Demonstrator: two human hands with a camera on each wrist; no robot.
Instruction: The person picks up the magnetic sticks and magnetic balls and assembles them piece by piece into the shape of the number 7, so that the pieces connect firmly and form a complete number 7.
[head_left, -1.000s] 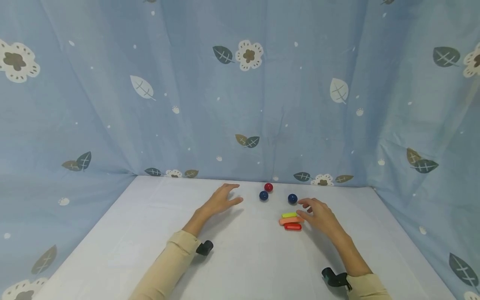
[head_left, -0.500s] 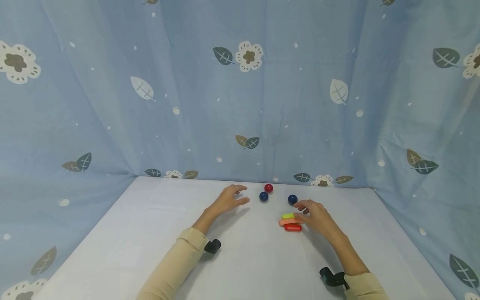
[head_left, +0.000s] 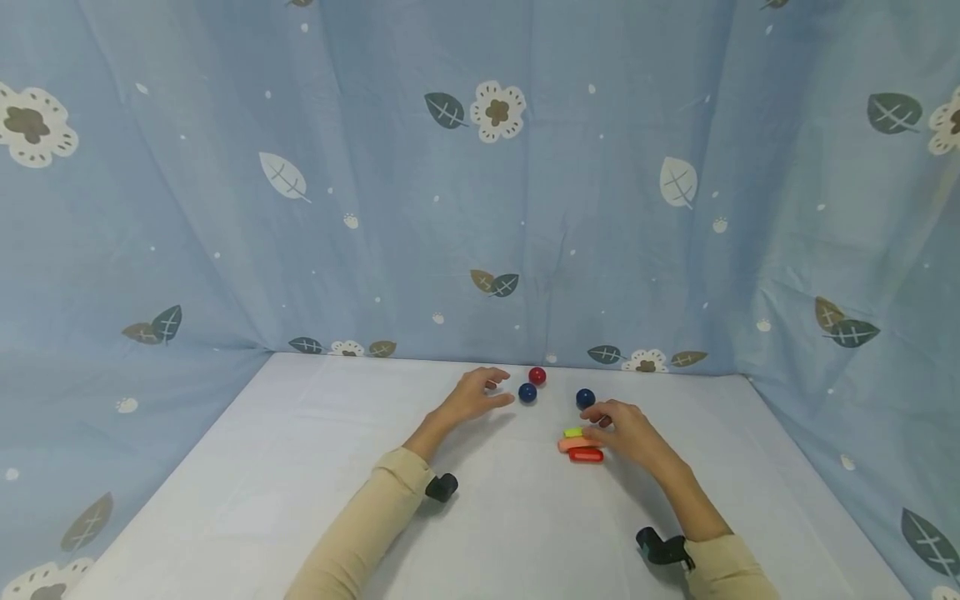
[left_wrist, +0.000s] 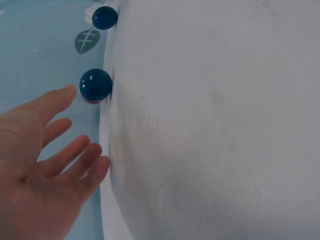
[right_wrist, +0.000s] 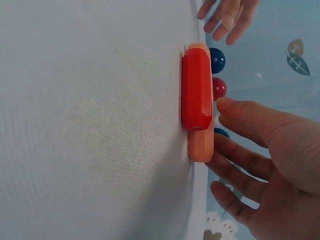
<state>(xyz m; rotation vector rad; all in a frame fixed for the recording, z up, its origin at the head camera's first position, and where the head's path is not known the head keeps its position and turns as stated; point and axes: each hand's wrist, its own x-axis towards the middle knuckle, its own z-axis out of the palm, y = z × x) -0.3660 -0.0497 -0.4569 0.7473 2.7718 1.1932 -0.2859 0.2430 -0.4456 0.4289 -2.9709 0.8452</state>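
Only head view shows yellow stick (head_left: 572, 432).

Balls (head_left: 527, 392), sticks (head_left: 586, 456) on white table (head_left: 517, 525)

Right fingers (head_left: 606, 409) near sticks (head_left: 576, 446), three balls (head_left: 528, 392)

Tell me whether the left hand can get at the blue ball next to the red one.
Most likely yes: the left hand is open just beside the blue ball, with nothing visible between them; the red ball sits behind it.
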